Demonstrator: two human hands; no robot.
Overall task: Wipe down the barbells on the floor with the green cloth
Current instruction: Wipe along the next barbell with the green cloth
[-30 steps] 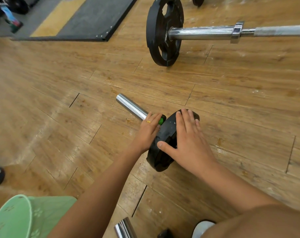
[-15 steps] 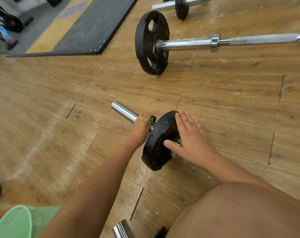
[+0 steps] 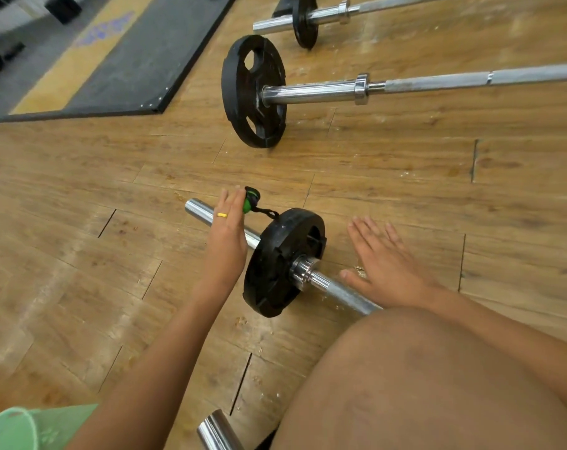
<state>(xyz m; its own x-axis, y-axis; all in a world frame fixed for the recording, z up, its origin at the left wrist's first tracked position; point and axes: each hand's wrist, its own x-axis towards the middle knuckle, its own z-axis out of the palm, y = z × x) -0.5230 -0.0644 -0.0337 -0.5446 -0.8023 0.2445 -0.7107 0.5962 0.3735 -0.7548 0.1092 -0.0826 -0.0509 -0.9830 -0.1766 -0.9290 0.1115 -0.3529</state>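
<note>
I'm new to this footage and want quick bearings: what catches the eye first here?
The nearest barbell lies mid-frame on the wooden floor, its black plate between the two hands. The left hand holds a small green and black object over the bar's end, and the right hand lies flat, fingers spread, beside the shaft. Behind them a second barbell carries a larger black plate.
</note>
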